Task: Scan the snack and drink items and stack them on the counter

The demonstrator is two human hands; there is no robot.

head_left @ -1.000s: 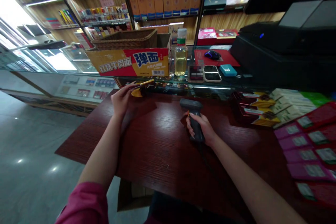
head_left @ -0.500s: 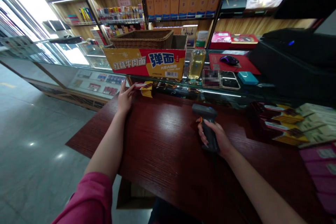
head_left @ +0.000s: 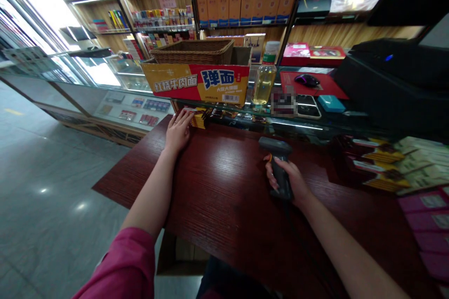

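Note:
My left hand (head_left: 178,131) lies at the far left edge of the dark red wooden board (head_left: 217,191). Its fingers are stretched over the near-left end of a small stack of yellow and red packs (head_left: 199,118), touching it and covering part of it. My right hand (head_left: 289,178) is wrapped round the handle of a black barcode scanner (head_left: 280,168), held over the right half of the board. The scanner's head points away to the left, and one finger is by its orange trigger.
Behind the board stand a noodle carton (head_left: 196,84) with a wicker basket (head_left: 192,51), a bottle of yellow liquid (head_left: 264,81), a phone (head_left: 307,106) and a mouse (head_left: 307,80). At right are stacked yellow-and-red packs (head_left: 382,163), pale boxes (head_left: 421,163) and pink boxes (head_left: 428,229).
My left hand has shifted slightly right and laid its fingers further over the stack of packs. My right hand keeps the scanner in nearly the same place.

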